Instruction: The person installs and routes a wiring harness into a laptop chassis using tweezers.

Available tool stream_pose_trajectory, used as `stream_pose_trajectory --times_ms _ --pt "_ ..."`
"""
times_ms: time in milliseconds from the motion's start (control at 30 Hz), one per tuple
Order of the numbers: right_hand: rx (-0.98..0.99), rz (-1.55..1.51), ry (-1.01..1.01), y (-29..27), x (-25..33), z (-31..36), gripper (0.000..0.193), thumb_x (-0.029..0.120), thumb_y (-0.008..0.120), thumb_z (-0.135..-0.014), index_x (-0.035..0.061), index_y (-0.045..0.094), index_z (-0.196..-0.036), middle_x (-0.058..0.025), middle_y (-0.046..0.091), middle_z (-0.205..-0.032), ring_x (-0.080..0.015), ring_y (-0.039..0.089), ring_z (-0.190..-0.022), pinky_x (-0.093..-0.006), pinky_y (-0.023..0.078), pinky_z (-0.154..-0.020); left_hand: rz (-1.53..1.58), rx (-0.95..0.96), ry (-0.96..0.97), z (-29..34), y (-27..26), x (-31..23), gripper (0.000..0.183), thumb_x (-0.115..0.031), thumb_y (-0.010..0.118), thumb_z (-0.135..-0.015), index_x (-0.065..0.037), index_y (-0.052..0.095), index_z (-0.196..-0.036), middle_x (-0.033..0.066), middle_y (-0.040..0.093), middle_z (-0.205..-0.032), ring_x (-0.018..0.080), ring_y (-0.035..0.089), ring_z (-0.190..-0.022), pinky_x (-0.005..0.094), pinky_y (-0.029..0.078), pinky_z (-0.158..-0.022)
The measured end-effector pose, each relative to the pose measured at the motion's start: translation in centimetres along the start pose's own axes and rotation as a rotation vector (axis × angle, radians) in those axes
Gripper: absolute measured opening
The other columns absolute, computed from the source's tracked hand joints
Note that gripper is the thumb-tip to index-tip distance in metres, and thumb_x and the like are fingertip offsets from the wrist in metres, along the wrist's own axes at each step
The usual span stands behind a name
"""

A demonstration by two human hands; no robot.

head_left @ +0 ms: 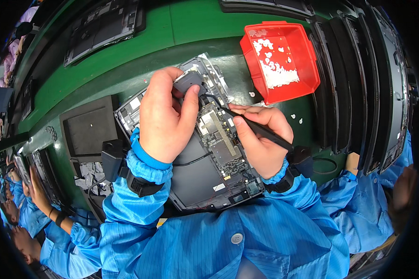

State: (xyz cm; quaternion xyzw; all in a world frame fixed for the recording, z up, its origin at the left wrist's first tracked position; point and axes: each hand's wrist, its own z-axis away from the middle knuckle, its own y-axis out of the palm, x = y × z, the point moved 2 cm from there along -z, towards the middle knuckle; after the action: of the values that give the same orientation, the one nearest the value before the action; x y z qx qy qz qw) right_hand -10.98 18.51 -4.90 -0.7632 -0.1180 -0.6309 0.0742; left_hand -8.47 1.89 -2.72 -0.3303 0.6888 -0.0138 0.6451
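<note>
Before me lies an opened tablet [191,174], tilted, its inside facing up with a long circuit board [221,139] between dark flat panels. My left hand [165,114] is closed, thumb and fingers pinching a small dark grey flat part [189,82] at the tablet's far end. My right hand [265,135] grips black bent-tip tweezers [260,129] like a pen. Their tip reaches in beside the grey part, near the board's far end; whether it touches anything is too small to tell. Clear film [217,76] sticks out at the tablet's far edge.
A red bin [280,95] with small white pieces stands at the far right, a few pieces [293,116] loose beside it. Dark device housings [335,83] stand in a row further right. On the left is a black foam tray [91,130]. Co-workers in blue [67,246] sit on both sides.
</note>
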Motion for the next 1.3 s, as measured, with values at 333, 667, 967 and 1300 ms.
stream_pose_trajectory --times_ms 333,667,967,1300 --pt "0.095 0.153 -0.282 0.2 0.5 -0.2 0.017 -0.011 0.065 -0.065 -0.0034 0.052 -0.072 -0.0154 0.061 -0.072 -0.0293 0.065 -0.075 -0.0366 0.053 -0.071 -0.127 0.044 0.014 0.1 -0.3 -0.5 0.044 -0.006 0.072 -0.064 0.0 0.045 -0.099 0.0103 0.051 -0.083 0.0188 0.052 -0.065 0.0286 0.044 -0.056" --pt "0.149 0.218 -0.363 -0.1 0.6 -0.3 0.017 -0.011 0.065 -0.065 -0.0029 0.052 -0.073 -0.0148 0.06 -0.071 -0.0287 0.064 -0.073 -0.0359 0.053 -0.069 -0.356 0.078 0.109 0.3 0.0 -0.4 0.064 -0.01 0.078 -0.057 -0.003 0.041 -0.108 0.0039 0.048 -0.077 0.0097 0.041 -0.059 0.0229 0.039 -0.051" --pt "0.01 0.005 0.037 -1.3 0.7 1.3 0.016 -0.004 0.06 -0.077 -0.0024 0.052 -0.091 -0.013 0.062 -0.087 -0.0137 0.062 -0.08 -0.0252 0.049 -0.068 -0.449 0.014 0.195 2.0 -2.8 -2.7 0.069 -0.008 0.073 -0.057 0.003 0.04 -0.117 0.0178 0.044 -0.108 0.0325 0.046 -0.098 0.0372 0.042 -0.083" --pt "0.349 0.378 -0.009 -3.3 3.1 3.6 0.011 0.001 0.06 -0.076 0.002 0.052 -0.084 -0.0119 0.054 -0.069 -0.0261 0.056 -0.06 -0.0311 0.044 -0.056 0.061 -0.01 -0.334 15.1 -6.3 1.2 0.06 -0.013 0.057 -0.082 0.014 0.028 -0.127 0.0261 0.047 -0.117 0.0294 0.049 -0.11 0.0349 0.042 -0.088"
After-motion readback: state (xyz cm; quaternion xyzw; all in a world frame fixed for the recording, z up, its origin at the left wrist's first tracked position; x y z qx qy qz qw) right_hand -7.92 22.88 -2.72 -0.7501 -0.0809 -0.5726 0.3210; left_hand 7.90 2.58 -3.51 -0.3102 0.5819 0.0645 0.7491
